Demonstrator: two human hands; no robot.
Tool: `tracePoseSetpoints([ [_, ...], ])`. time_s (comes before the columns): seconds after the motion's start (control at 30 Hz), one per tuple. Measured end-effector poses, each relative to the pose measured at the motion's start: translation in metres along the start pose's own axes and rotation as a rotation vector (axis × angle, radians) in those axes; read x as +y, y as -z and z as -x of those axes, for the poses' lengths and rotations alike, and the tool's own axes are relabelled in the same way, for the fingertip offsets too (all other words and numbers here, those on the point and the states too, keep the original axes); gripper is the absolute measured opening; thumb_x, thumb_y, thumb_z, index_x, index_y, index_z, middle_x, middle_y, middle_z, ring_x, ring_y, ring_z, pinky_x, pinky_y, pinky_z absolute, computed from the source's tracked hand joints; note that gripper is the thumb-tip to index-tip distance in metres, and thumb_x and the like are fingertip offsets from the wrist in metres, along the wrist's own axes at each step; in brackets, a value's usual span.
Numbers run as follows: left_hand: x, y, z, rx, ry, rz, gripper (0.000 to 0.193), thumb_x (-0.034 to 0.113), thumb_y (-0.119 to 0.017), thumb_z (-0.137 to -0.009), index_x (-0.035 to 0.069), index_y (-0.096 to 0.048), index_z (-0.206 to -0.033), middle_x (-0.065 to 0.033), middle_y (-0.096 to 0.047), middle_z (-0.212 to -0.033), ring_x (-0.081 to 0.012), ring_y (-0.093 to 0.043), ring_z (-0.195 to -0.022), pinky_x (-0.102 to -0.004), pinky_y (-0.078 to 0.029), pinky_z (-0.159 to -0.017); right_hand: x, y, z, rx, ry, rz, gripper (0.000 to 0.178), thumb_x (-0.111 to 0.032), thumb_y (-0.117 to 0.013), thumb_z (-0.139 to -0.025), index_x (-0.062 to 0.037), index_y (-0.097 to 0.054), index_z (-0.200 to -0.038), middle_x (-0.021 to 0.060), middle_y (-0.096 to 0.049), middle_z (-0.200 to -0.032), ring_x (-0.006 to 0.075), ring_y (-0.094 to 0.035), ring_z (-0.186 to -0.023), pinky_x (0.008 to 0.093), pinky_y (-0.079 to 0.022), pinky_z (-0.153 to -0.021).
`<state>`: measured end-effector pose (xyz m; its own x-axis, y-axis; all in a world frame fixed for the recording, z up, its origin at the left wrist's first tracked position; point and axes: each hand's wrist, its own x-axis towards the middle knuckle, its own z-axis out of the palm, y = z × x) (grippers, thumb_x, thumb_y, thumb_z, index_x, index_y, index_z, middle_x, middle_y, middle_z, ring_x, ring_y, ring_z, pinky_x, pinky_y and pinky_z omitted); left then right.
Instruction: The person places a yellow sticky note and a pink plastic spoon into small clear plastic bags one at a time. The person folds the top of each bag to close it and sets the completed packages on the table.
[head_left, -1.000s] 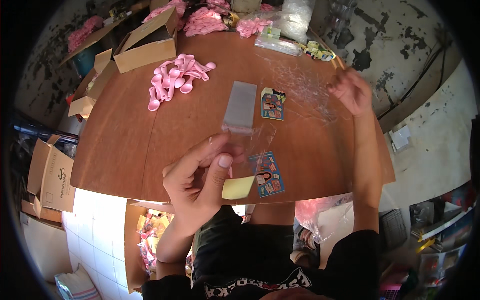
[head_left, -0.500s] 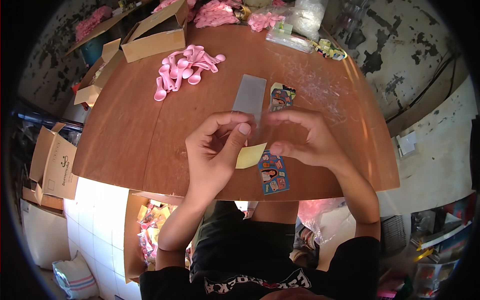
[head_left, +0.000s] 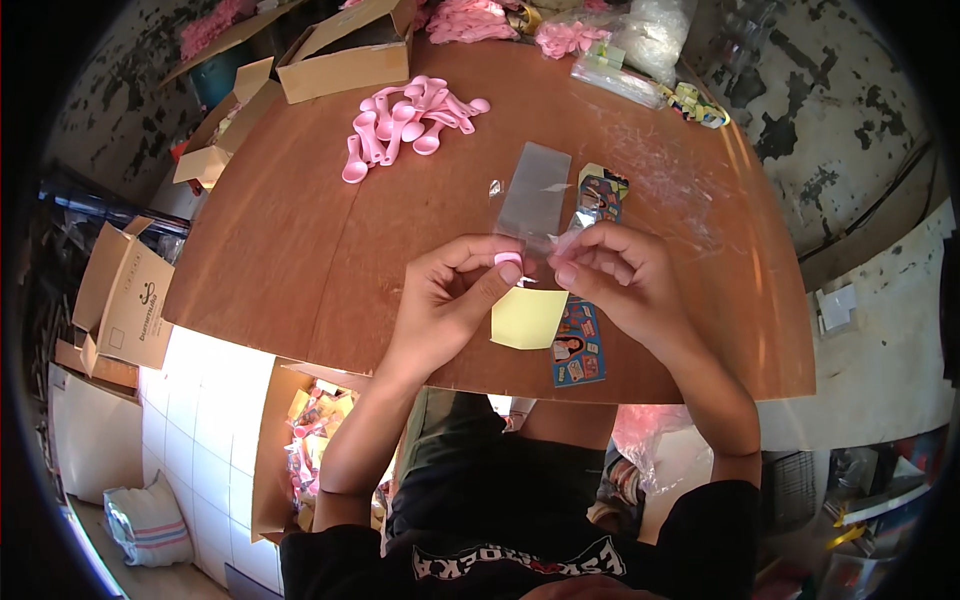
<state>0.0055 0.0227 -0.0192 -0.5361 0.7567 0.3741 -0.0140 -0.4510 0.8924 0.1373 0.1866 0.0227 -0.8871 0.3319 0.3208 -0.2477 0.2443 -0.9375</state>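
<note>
Yellow, plain, four-sided paper card [head_left: 527, 320] sits just below and between a person's two bare hands, above the near edge of a brown wooden table [head_left: 300, 280]. Its slightly longer side runs left to right, and its upper edge is turned toward the fingertips. The left hand [head_left: 450, 295] is the nearer one: its thumb tip is just over the card's upper left part. That hand is nearly closed, thumb and forefinger pinching a small, smooth pink plastic piece [head_left: 508, 259], mostly hidden by the fingers. The right hand [head_left: 625, 272], half curled, is just beyond the card's upper right corner, its thumb and forefinger brought together at a crinkled strip of clear, shiny film [head_left: 584, 218]; how firmly it grips, I cannot tell. Partly beneath the yellow card, a blue printed card with a picture [head_left: 578, 352] lies lengthwise away from the person
</note>
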Motion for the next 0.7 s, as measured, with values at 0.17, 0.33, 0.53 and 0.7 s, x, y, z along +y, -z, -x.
tracePoseSetpoints([
  [0.17,-0.003,0.003,0.003,0.013,0.014,-0.026,0.021,0.007,-0.061,-0.098,-0.003,-0.062,-0.117,-0.0131,-0.073,-0.103,-0.0163,-0.069,-0.097,-0.0298,-0.055,-0.086,0.002,0.001,0.004,0.012,-0.133,-0.02,0.018,-0.004,-0.071,-0.092,0.0047,-0.067,-0.107,0.0083,-0.07,-0.102,0.0109,-0.067,-0.091,0.0237,-0.055,-0.083],
  [0.33,-0.007,0.006,0.006,0.016,0.077,0.032,0.027,0.009,-0.06,-0.1,-0.001,-0.059,-0.124,-0.0136,-0.073,-0.104,-0.0172,-0.07,-0.097,-0.0278,-0.057,-0.079,0.01,0.005,0.006,0.034,-0.127,0.023,0.018,-0.005,-0.07,-0.092,0.0048,-0.068,-0.108,0.0083,-0.07,-0.101,0.0122,-0.068,-0.094,0.0243,-0.055,-0.084],
  [0.53,0.001,0.007,0.007,0.005,0.093,0.19,0.023,0.007,-0.057,-0.101,-0.001,-0.063,-0.122,-0.0125,-0.071,-0.112,-0.0174,-0.068,-0.101,-0.0323,-0.06,-0.085,0.009,0.005,0.007,0.033,-0.091,-0.16,0.018,-0.003,-0.067,-0.094,0.0035,-0.069,-0.111,0.0097,-0.071,-0.103,0.0141,-0.068,-0.094,0.0261,-0.056,-0.084],
  [0.7,-0.002,0.012,0.007,-0.008,0.089,0.142,0.021,0.006,-0.057,-0.1,-0.001,-0.065,-0.119,-0.0127,-0.071,-0.112,-0.0178,-0.069,-0.101,-0.0322,-0.06,-0.085,0.016,0.012,0.008,-0.071,0.06,-0.1,0.017,0.007,-0.061,-0.093,0.0043,-0.072,-0.105,0.0114,-0.071,-0.104,0.0155,-0.067,-0.099,0.0282,-0.054,-0.089],
])
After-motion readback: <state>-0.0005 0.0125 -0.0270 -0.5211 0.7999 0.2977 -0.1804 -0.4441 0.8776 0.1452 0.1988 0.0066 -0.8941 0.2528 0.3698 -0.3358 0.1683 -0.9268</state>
